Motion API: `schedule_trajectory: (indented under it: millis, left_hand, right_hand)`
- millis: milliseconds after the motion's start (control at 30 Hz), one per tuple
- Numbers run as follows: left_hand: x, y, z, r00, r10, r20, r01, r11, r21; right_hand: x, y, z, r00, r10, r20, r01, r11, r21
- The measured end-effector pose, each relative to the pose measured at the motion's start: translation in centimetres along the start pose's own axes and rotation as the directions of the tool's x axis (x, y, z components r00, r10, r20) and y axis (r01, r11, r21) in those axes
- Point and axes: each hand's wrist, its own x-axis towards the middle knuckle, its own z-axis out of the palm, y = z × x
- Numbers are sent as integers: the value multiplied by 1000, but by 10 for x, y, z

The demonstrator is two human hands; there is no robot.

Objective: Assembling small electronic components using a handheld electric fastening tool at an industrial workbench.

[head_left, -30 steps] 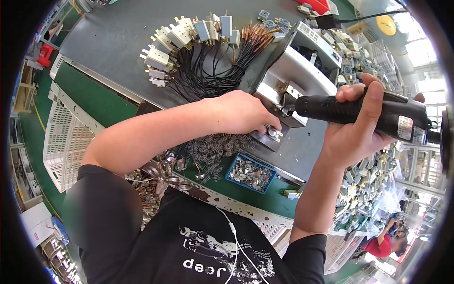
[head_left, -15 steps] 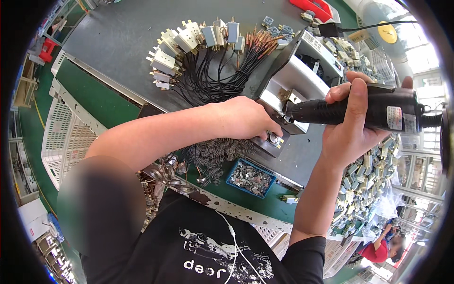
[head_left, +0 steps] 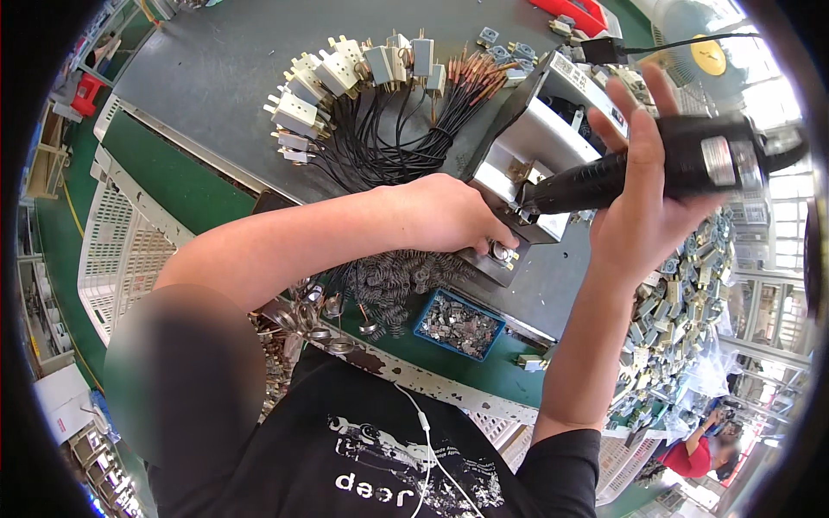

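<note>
My left hand (head_left: 445, 214) reaches across the bench, thumb and fingertips pinched on a small round silvery metal part (head_left: 499, 252). That part sits on the metal plate at the foot of a silver metal fixture (head_left: 537, 129). A black electric screwdriver (head_left: 570, 188) lies across my right hand (head_left: 637, 194), between thumb and fingers. The thumb crosses its body, while the other fingers are stretched up and spread on its far side. Its narrow front end is at the fixture's side; the rear end is blurred.
Plugs on black cords (head_left: 389, 129) lie bundled at the far left of the bench. Dark springs (head_left: 401, 281) are heaped near my left forearm, beside a blue tray (head_left: 492, 345) of small metal pieces. Many plug parts (head_left: 673, 319) fill the right side. A person in red (head_left: 688, 457) is farther off.
My right hand's fingers have loosened and spread upward from the screwdriver. The screwdriver's rear end has shifted slightly upward. My left hand stays at the same part.
</note>
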Motion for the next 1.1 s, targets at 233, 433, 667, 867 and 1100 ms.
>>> schedule_trajectory:
  millis: [233,433,667,867,1100]
  left_hand:
    - [-1,-3,1,995,79,-58,-74,993,88]
    - [1,-2,-4,995,84,-53,-81,996,40]
    - [1,1,-6,997,65,-40,-62,995,72]
    - [1,3,-5,997,65,-43,-61,994,90]
    - [0,7,-11,999,34,0,-34,997,75]
  right_hand:
    - [-26,-17,-5,992,-56,-113,46,995,-84]
    - [-46,-31,-31,991,24,-131,-39,993,-111]
    - [-52,-22,-35,997,13,-81,-23,992,-121]
    - [-56,-19,-30,993,15,-116,-28,993,-112]
    - [-61,-16,-32,998,10,-57,-16,996,-92]
